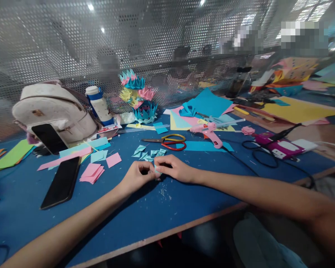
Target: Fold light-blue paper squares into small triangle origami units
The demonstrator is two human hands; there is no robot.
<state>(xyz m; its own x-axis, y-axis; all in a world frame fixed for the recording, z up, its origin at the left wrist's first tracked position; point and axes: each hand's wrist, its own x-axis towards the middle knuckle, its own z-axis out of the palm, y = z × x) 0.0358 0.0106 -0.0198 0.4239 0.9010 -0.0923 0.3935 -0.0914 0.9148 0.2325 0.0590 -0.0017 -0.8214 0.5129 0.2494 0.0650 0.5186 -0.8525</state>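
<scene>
A small light blue piece of paper (157,171) is pinched between my two hands, low over the blue table (184,201). My left hand (139,175) closes on its left side, and my right hand (174,169) grips it from the right; the fingers hide most of it. Just behind them lie several folded light blue paper pieces (146,153). Scissors (173,141) with yellow and red handles rest behind those. To the left are a stack of pink paper squares (92,173), a single pink square (113,160) and light blue squares (98,156).
A black phone (61,182) lies at the left, near a white backpack (53,108) and a bottle (99,104). A folded-paper flower stack (139,96) stands at the back. Rightward are a pink glue gun (209,133), its cord, and a purple power strip (279,145).
</scene>
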